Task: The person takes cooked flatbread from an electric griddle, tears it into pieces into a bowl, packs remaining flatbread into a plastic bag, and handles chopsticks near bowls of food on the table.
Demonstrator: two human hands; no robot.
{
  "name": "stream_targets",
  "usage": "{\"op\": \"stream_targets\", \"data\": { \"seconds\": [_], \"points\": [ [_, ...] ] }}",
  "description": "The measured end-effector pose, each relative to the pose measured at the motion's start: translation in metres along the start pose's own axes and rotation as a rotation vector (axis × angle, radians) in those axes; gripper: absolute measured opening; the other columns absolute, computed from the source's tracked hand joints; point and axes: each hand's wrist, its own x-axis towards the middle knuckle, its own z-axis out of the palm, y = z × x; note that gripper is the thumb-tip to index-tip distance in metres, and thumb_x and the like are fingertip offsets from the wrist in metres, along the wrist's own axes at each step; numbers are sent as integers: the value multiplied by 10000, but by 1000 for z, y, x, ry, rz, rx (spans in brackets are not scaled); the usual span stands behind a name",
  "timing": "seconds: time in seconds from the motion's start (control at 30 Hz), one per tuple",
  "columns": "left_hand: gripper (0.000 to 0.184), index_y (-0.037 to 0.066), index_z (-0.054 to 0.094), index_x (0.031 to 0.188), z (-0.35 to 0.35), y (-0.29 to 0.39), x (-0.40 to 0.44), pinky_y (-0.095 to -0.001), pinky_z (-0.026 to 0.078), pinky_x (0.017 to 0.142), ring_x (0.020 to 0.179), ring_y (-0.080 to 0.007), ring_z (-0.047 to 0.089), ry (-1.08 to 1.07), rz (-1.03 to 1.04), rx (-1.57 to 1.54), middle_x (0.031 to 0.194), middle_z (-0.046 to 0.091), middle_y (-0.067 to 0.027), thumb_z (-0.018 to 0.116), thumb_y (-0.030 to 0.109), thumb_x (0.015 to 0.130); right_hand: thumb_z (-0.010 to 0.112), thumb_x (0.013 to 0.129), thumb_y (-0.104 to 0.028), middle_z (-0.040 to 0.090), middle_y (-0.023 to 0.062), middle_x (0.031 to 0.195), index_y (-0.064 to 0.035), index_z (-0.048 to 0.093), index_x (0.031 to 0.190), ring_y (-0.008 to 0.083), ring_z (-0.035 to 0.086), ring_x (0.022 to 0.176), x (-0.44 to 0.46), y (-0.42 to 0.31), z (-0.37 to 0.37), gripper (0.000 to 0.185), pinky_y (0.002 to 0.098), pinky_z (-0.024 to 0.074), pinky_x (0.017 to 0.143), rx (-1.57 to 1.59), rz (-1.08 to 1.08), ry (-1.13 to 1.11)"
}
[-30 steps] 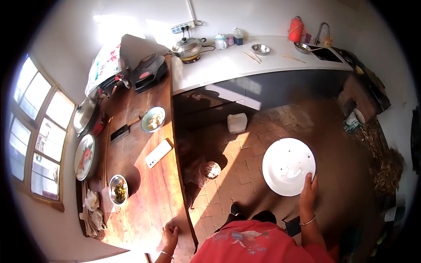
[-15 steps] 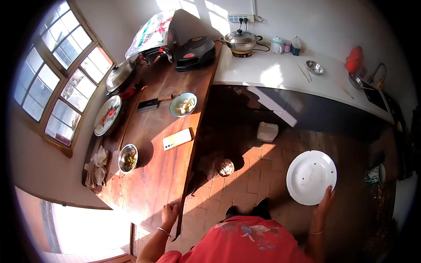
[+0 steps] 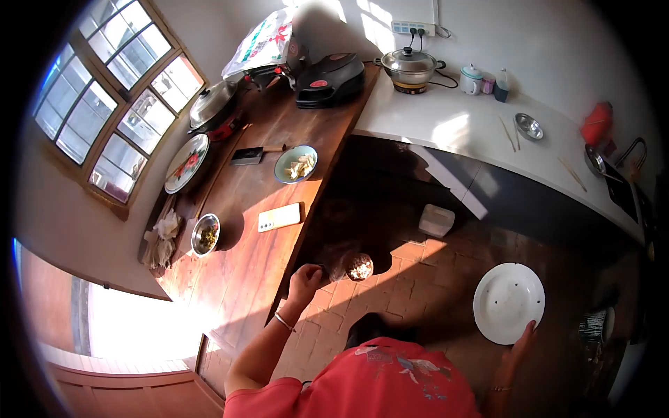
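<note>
Off the wooden table (image 3: 240, 279), my left hand (image 3: 305, 282) has moved just past its edge. My right hand (image 3: 522, 341) grips the white plate (image 3: 509, 315) above the floor (image 3: 408, 285), thumb on top (other fingers hidden). Left fingers curl inward near the bowl (image 3: 371, 270); whether they hold anything, I cannot tell.

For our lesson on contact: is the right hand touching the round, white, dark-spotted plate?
Touching: the head view shows the right hand holding the plate, thumb over the rim.

No readable text, labels or numbers.
</note>
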Motion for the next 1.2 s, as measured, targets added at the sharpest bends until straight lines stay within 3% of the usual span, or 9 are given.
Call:
{"op": "stream_targets", "data": {
  "seconds": [0.1, 0.33, 0.57, 0.7, 0.87, 0.93, 1.0, 1.07, 1.2],
  "points": [
    [169, 0, 615, 929, -14, 6, 52, -291, 479, 688, 752, -196, 618, 161, 110, -104, 809, 640, -116, 589, 131, 825, 467, 900, -380, 439, 179, 1264, 10, 372, 1284, 279, 484, 1123, 13, 5, 6, 556, 399, 428, 903, -8, 28, 4],
    [160, -5, 633, 905, -66, 5, 188, -343, 483, 691, 783, -290, 621, 358, 248, 236, 819, 636, -163, 577, 97, 795, 462, 901, -394, 433, 166, 1280, -4, 368, 1296, 288, 470, 1146, 47, 12, 46, 564, 396, 409, 930, -42, -5, -13],
    [135, 32, 632, 797, -79, 10, 281, -421, 472, 710, 774, -343, 597, 223, 254, 615, 837, 631, -173, 505, 40, 754, 438, 913, -367, 409, 189, 1300, 19, 349, 1305, 291, 458, 1159, 69, -16, 128, 557, 401, 404, 938, -23, -62, -40],
    [137, 54, 634, 835, -71, -14, 319, -412, 483, 728, 791, -346, 599, 131, 156, 786, 805, 638, -173, 522, 72, 758, 444, 913, -355, 434, 193, 1276, 35, 372, 1286, 288, 483, 1130, 87, -17, 162, 544, 394, 412, 929, -58, -33, 17],
    [117, 72, 602, 829, -62, -40, 341, -438, 481, 636, 722, -355, 598, 112, 180, 784, 730, 617, -158, 574, 132, 732, 436, 922, -331, 462, 198, 1247, 55, 398, 1260, 283, 506, 1102, 99, -9, 190, 514, 386, 420, 919, -137, 2, 52],
    [156, 80, 615, 898, -61, -36, 343, -414, 483, 723, 831, -340, 598, 13, 87, 798, 841, 622, -193, 514, 137, 795, 430, 928, -321, 462, 197, 1249, 62, 394, 1258, 283, 501, 1107, 99, -9, 200, 507, 384, 415, 926, -123, -9, 38],
    [187, 103, 615, 941, -59, -35, 343, -413, 481, 732, 846, -332, 596, 9, 105, 810, 858, 623, -170, 532, 143, 778, 430, 929, -324, 460, 199, 1250, 61, 394, 1259, 282, 500, 1109, 105, -6, 205, 508, 382, 411, 930, -118, -7, 28],
    [291, 103, 607, 955, -57, -30, 343, -412, 476, 717, 818, -310, 590, 36, 202, 809, 813, 622, -117, 666, 118, 671, 431, 929, -326, 458, 200, 1251, 60, 395, 1259, 281, 499, 1110, 112, -5, 210, 509, 380, 407, 935, -113, -2, 16],
    [279, 106, 621, 945, -55, -25, 342, -413, 471, 738, 843, -310, 583, 30, 245, 843, 891, 588, -120, 668, 119, 670, 441, 925, -341, 453, 201, 1254, 56, 393, 1261, 280, 496, 1115, 118, -15, 229, 523, 384, 400, 942, -132, -7, 27]
  ]
}}
